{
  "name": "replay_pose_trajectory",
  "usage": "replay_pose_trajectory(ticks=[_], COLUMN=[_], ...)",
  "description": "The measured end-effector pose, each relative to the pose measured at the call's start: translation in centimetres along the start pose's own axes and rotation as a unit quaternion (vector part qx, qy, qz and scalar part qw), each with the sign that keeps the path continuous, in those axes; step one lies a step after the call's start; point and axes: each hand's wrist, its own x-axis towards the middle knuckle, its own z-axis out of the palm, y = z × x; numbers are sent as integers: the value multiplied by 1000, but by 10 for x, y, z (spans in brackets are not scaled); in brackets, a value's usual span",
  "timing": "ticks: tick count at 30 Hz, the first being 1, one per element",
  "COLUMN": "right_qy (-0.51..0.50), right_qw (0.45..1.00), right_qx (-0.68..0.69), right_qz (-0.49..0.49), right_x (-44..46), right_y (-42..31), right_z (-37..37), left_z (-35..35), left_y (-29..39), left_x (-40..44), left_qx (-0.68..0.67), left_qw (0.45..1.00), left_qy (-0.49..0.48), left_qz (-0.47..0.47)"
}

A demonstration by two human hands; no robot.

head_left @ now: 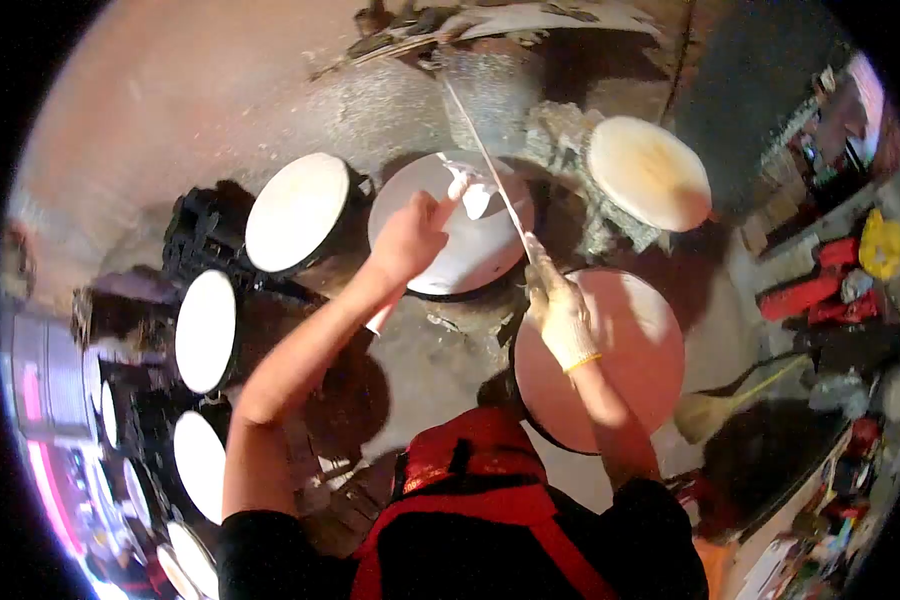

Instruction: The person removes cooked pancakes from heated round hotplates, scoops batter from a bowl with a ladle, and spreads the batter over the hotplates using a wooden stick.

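Observation:
My bare left hand (410, 240) is closed around a pale-handled tool (454, 188). Its lower end sticks out below my wrist, and its bright upper end is too washed out to name. Beneath it lies a large round grey-white disc (400, 220). A knitted white glove with a yellow cuff covers my right hand (558, 310), which is shut on a long thin pale rod (490, 155). The rod slants up and left across that disc toward the wall. Below the gloved hand sits another round disc (620, 370), pinkish in this light.
More round white discs stand along the left, such as one (298, 212) beside dark supports. A stained pale disc (650, 172) rests on a rough block at the upper right. Red items (820, 280), a yellow object (882, 245) and a broom-like thing (715, 408) lie at right.

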Motion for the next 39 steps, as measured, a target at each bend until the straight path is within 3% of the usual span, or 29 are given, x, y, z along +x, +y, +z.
replay_pose_trajectory(ticks=[1,3,5,7,9,10,11,12,14,17,18,20,23,24,25,26,28,29,31,33,34,37,38,39], right_qy=[-32,-16,-8,24,111,176,188,213,182,220,196,208,255,276,324,369,420,445,422,401,397,358,337,294], right_qw=[987,884,816,691,775,893,942,961,962,948,898,895,832,798,824,845,809,790,837,863,877,900,890,903], right_qx=[109,315,401,573,504,301,161,9,-124,-14,192,233,373,429,367,302,314,320,230,172,118,-97,-180,-134], right_qz=[111,345,417,440,364,284,227,177,158,231,343,319,321,322,284,244,266,276,261,256,243,229,248,285], right_x=[-7,-21,-52,-98,-109,-99,-92,-85,-79,-67,-34,-19,-17,-14,-17,-27,-32,-34,-18,5,21,51,53,53], right_y=[0,1,35,114,122,84,69,53,42,100,44,68,48,38,39,41,32,27,23,55,67,104,116,114], right_z=[-4,-11,7,51,82,103,115,126,150,214,201,221,230,230,239,255,279,292,303,310,309,308,308,296], left_z=[12,39,74,109,128,138,147,149,147,112,95,47,-5,-11,-17,-26,-40,-45,-57,-93,-110,-113,-101,-81], left_y=[-2,-4,-21,-41,-54,-65,-79,-90,-114,-137,-144,-145,-170,-197,-224,-238,-255,-257,-269,-250,-235,-219,-235,-261], left_x=[7,14,27,36,45,50,57,67,85,107,115,124,133,136,133,123,89,75,64,52,47,38,36,33], left_qx=[-27,-143,-272,-357,-394,-441,-486,-492,-503,-616,-667,-746,-745,-767,-782,-759,-699,-658,-693,-738,-764,-731,-729,-722], left_qw=[999,988,955,923,906,884,860,857,851,780,736,649,585,516,444,435,508,576,470,419,430,566,552,548], left_qy=[-16,-30,-59,-46,-34,-26,-18,-28,-52,-32,-60,-113,-275,-314,-349,-335,-328,-321,-396,-401,-384,-290,-317,-330], left_qz=[0,-48,-103,-137,-152,-152,-153,-149,-143,-104,-96,-100,-166,-216,-264,-350,-382,-363,-377,-346,-290,-246,-250,-264])
